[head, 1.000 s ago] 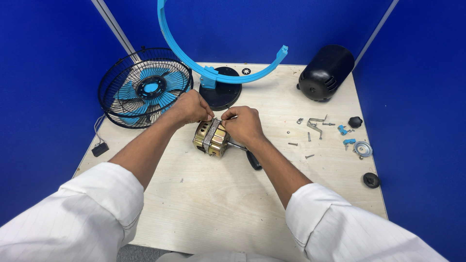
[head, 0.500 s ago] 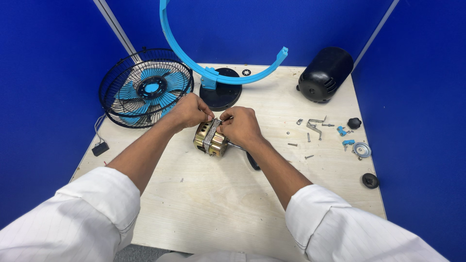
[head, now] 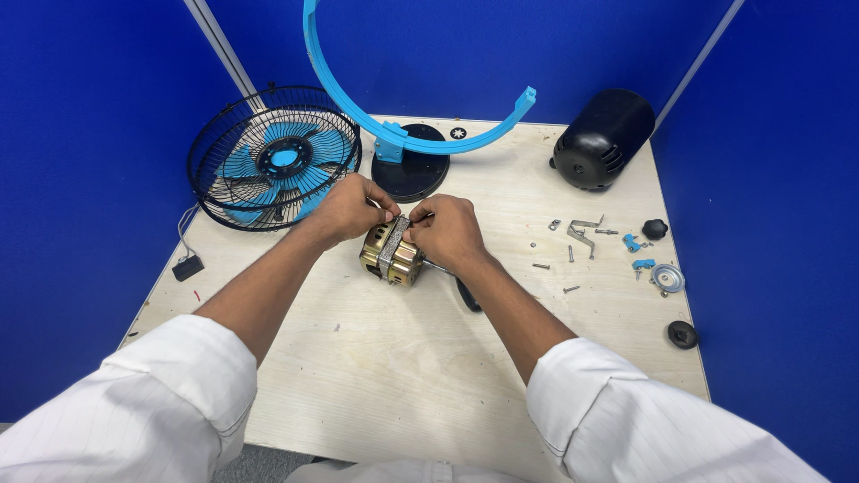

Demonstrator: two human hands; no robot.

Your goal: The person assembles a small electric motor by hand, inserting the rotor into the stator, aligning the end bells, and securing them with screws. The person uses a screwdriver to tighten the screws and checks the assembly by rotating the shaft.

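Note:
A small brass-coloured fan motor (head: 392, 251) with a grey steel band around its middle lies on the wooden table (head: 376, 358). My left hand (head: 351, 207) grips its far left side with pinched fingers. My right hand (head: 447, 233) holds its right side, fingertips meeting the left hand's over the top of the motor. A screwdriver (head: 461, 288) with a black handle lies on the table under my right wrist, its shaft pointing at the motor.
A black wire fan guard with blue blades (head: 273, 159) leans at the back left. A blue curved bracket on a round black base (head: 410, 165) stands behind my hands. A black motor cover (head: 601, 139) sits back right. Screws, a metal bracket (head: 582, 233) and knobs lie at right.
Both hands stayed on the motor and shifted their fingers slightly over its top. The motor has hardly moved.

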